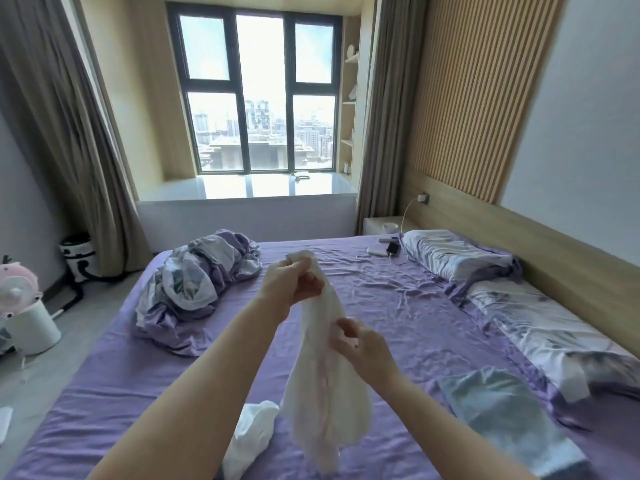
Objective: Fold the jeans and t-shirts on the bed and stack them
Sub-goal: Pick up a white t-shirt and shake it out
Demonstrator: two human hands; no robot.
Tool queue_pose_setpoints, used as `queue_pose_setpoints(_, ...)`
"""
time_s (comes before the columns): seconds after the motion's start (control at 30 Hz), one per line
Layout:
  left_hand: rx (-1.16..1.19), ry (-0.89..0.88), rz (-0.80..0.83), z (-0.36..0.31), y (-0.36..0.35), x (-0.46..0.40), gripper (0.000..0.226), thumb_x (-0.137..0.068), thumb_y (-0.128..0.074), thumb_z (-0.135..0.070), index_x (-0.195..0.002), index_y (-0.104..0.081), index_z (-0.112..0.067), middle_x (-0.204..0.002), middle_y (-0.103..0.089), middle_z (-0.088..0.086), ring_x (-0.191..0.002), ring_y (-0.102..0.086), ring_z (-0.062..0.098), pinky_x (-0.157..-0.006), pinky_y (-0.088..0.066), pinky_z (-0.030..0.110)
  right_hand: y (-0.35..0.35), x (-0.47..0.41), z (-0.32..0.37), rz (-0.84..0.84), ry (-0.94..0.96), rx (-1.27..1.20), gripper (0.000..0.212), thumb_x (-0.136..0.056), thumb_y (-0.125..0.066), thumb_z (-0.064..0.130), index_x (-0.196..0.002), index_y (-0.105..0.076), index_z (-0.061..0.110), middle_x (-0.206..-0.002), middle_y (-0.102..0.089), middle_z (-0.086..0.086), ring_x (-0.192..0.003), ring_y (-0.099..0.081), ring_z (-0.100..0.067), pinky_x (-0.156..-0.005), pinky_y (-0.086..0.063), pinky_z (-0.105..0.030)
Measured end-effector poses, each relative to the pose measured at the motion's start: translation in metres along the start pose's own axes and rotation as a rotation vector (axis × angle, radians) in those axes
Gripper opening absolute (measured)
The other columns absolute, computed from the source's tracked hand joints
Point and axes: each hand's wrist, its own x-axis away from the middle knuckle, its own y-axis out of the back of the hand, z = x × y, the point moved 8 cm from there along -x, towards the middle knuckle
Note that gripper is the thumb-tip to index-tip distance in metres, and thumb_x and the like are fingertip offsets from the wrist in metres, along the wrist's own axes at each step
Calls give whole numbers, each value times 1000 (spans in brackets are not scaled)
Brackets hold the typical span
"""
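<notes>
progress: early, nothing stacked | left hand (289, 284) + right hand (360, 344) pinch hanging cream t-shirt (325, 386) over bed (398, 306) near edge | white garment (252, 434) unfolded, bluish piece (498, 403) flat toward near-right corner

The left hand (289, 284) grips the top of a cream t-shirt (325, 386) and holds it above the bed (398, 306). The right hand (360, 344) pinches its edge lower down. A white shirt (252, 434) lies below, light jeans (502, 410) at right, a crumpled duvet (194, 282) at left.
</notes>
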Motion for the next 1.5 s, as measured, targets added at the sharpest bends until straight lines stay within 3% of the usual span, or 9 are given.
queue_pose_setpoints(0.13, -159, -55, 41, -17, -16, -1, 16, -94, -52, -8, -78, -56, -10, -52, -46, 2, -42, -53, 12, -53, -55, 27, 17, -24, -1, 15, -53, 8, 84, -78, -74, 34, -144, -28, 13, -142, -39, 0, -132, -34, -18, -109, -30, -38)
queue_pose_setpoints(0.27, -291, -114, 38, -36, -22, -8, 17, -93, -50, -9, -80, -60, -11, -60, -44, 5, -52, -47, 14, -59, -53, 29, 20, -37, 8, 74, 5, -68, 22, -84, -68, 21, -101, -66, 7, -93, -67, -3, -91, -61, -15, -86, -45, -35)
queue_pose_setpoints(0.47, -396, -82, -83, -29, 14, -16, 16, -93, -50, -4, -108, -51, -8, -94, -55, 13, -68, -51, 15, -61, -43, 24, 38, -60, 34, 39, -20, -453, 11, -90, -58, 13, -88, -65, 5, -85, -62, -10, -79, -59, -18, -75, -54, -39)
queue_pose_setpoints(0.7, -492, 76, 211, 50, 20, 22, 88, -78, -74, -37, -147, -19, -26, -116, -60, -15, -109, -56, 6, -88, -45, 28, 47, -87, 63, 23, -100, -806, 13, -93, -54, 11, -80, -58, 10, -79, -57, -9, -65, -60, -15, -47, -52, -25)
queue_pose_setpoints(0.87, -577, 69, 134, 94, 24, 32, 25, -79, -73, -17, -101, -66, -6, -94, -68, 8, -84, -65, 21, -83, -53, 39, 46, -88, 58, 8, -157, -936, 14, -93, -53, 7, -80, -57, 10, -74, -57, -8, -63, -59, -16, -48, -53, -25)
queue_pose_setpoints(1.0, -549, -67, -40, 62, 25, 22, 3, -85, -66, -10, -86, -68, -8, -84, -66, 9, -78, -59, 18, -75, -51, 36, 33, -68, 35, 124, -86, -729, 12, -90, -59, 14, -100, -58, 21, -99, -60, 0, -88, -60, -10, -65, -54, -24)
queue_pose_setpoints(1.2, -175, 62, -226, 32, 15, 8, 8, -84, -63, 3, -89, -59, -1, -80, -59, 14, -72, -57, 24, -68, -49, 32, -16, 0, -1, 422, 60, -428, 73, -69, -77, 37, -129, -36, 35, -116, -54, 20, -99, -60, 1, -78, -49, -17)
queue_pose_setpoints(1.33, 7, 162, -137, 19, 0, -2, 26, -85, -57, 7, -69, -47, -11, -68, -45, 7, -62, -47, 17, -60, -40, 26, -11, -1, -20, 140, 21, -83, 17, -85, -64, 17, -101, -59, 17, -73, -63, 1, -64, -57, -12, -68, -49, -35)
queue_pose_setpoints(1.5, -450, 96, -7, 14, 2, 8, 55, -86, -66, -15, -134, -37, -17, -96, -51, 4, -84, -49, 18, -61, -36, 27, 10, -28, 8, 48, -130, -570, 12, -94, -52, 8, -87, -60, 4, -77, -63, -12, -66, -62, -19, -63, -56, -38)
